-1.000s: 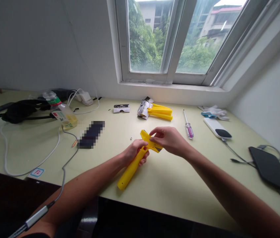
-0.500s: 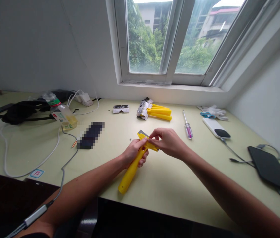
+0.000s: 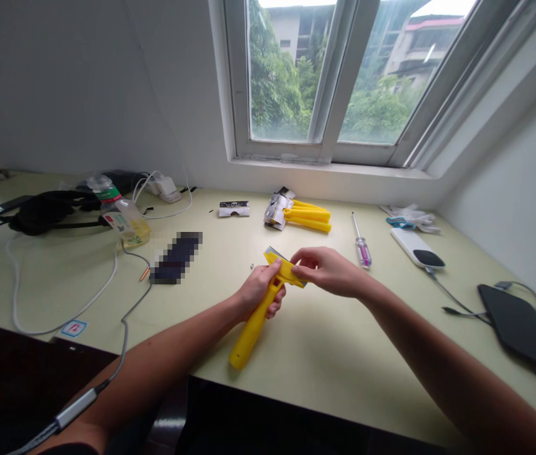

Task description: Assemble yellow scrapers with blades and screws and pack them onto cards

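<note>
A yellow scraper (image 3: pixel 252 332) with a wide head and a grey blade edge is held over the front of the table, its handle slanting down to the left. My left hand (image 3: pixel 259 289) wraps round it just below the head, thumb on top. The fingers of my right hand (image 3: pixel 318 268) are pinched at the right end of the head. Small metal bits (image 3: pixel 251 266) lie on the table just left of the head. Farther back are several yellow-handled tools (image 3: pixel 308 216) in packaging and a screwdriver (image 3: pixel 363 246) with a clear and purple handle.
A folded card (image 3: pixel 234 209) lies near the back wall. To the left are a bottle (image 3: pixel 123 218), a pixelated dark object (image 3: pixel 176 258) and cables. White gloves (image 3: pixel 413 218), a white power bank (image 3: pixel 414 248) and a black tablet-like device (image 3: pixel 521 328) are on the right.
My right fingers have shifted slightly right along the scraper head, uncovering more of its yellow face. My left hand keeps its hold. The whole view has shifted a little.
</note>
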`<state>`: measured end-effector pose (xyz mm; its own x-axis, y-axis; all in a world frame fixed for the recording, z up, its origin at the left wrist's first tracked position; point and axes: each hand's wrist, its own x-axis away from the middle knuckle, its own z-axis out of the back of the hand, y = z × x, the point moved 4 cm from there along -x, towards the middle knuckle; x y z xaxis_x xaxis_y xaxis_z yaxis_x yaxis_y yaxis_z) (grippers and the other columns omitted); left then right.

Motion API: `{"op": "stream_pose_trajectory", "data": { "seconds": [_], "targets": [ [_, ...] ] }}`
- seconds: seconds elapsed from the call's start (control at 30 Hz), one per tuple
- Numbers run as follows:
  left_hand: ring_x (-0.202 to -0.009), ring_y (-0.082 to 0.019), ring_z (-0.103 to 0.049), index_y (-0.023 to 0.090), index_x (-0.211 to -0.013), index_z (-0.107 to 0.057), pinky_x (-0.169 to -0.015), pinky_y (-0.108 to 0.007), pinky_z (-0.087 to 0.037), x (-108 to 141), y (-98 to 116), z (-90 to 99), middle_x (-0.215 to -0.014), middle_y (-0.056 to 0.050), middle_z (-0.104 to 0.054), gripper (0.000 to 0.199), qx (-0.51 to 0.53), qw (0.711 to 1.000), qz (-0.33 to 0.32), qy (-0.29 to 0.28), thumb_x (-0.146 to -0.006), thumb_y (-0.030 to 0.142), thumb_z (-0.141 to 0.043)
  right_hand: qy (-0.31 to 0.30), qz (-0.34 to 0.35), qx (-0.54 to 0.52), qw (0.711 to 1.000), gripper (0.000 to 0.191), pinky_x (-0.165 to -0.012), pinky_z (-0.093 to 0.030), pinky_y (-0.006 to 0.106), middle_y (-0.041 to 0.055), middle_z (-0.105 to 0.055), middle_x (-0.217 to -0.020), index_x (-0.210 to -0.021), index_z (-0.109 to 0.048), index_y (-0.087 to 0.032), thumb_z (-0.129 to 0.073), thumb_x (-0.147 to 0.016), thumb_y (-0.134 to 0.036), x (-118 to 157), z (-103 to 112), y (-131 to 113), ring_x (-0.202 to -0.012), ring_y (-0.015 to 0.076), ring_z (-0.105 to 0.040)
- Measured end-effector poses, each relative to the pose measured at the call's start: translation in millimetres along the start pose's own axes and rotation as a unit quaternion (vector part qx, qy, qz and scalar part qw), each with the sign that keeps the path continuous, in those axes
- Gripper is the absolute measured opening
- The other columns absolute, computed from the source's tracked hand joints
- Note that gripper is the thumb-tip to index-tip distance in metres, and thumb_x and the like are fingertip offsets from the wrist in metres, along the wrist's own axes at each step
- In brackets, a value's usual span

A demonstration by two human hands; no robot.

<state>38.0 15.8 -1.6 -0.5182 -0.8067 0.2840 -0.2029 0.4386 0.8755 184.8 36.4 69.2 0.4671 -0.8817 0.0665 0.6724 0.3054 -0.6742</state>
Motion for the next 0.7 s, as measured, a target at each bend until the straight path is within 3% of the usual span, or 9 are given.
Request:
{"op": "stream_pose_trajectory", "data": {
  "seconds": [0.37, 0.5, 0.7],
  "targets": [
    [-0.032, -0.008, -0.040, 0.018, -0.083, -0.045, -0.026, -0.019, -0.034, 1, -2, -1.3, -0.052, 0.006, -0.048, 0.042, -0.023, 0.999, -0.021, -0.025, -0.083, 0.059, -0.056, -0.065, -0.019, -0.076, 0.995, 0.036, -0.052, -0.040, 0.024, 0.0034, -0.064, -0.071, -0.083, -0.062, -0.016, -0.059, -0.080, -0.053, -6, -11, 8, -0.060, 0.0123, -0.054],
    [-0.032, -0.008, -0.041, 0.018, -0.083, -0.045, -0.027, -0.018, -0.034, -1, -4, 0.0, -0.052, 0.005, -0.049, 0.040, -0.020, 0.999, -0.022, -0.023, -0.085, 0.057, -0.054, -0.051, -0.026, -0.095, 0.994, 0.040, -0.048, -0.039, 0.023, 0.0014, -0.063, -0.070, -0.091, -0.058, -0.018, -0.063, -0.078, -0.055, -8, -11, 14, -0.055, 0.0113, -0.053],
    [-0.032, -0.009, -0.041, 0.018, -0.079, -0.045, -0.026, -0.019, -0.034, -1, -3, 0.0, -0.051, 0.004, -0.048, 0.044, -0.020, 0.999, -0.021, -0.015, -0.085, 0.061, -0.051, -0.046, -0.016, -0.112, 0.993, 0.038, -0.048, -0.038, 0.023, 0.0003, -0.061, -0.067, -0.085, -0.055, -0.019, -0.061, -0.079, -0.056, -9, -13, 17, -0.055, 0.0112, -0.053]
  ]
}}
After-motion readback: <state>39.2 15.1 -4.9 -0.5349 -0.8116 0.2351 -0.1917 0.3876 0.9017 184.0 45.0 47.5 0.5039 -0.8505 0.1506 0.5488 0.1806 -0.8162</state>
